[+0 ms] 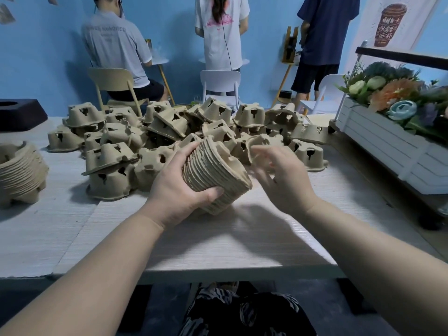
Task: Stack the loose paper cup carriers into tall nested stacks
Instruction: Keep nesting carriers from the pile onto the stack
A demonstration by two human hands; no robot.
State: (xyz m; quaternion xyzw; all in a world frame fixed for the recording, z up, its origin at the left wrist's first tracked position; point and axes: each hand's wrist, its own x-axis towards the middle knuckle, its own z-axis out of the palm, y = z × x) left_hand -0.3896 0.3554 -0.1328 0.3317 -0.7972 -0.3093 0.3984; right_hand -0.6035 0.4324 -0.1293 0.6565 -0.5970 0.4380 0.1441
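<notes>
Here the left hand point(179, 187) grips the tilted nested stack of brown pulp cup carriers point(213, 173); the blurred right hand point(278, 175) pinches a loose brown pulp carrier point(263, 144) just right of its top.

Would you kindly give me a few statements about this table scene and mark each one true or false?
1. The left hand grips a nested stack tilted on its side. True.
2. The right hand rests flat on the table. False: it is raised beside the stack, and is blurred.
3. A second stack stands at the table's left edge. True.
4. The loose carriers lie in a neat row. False: they lie in a jumbled pile.
5. The flower box is on the left. False: it is on the right.
</notes>
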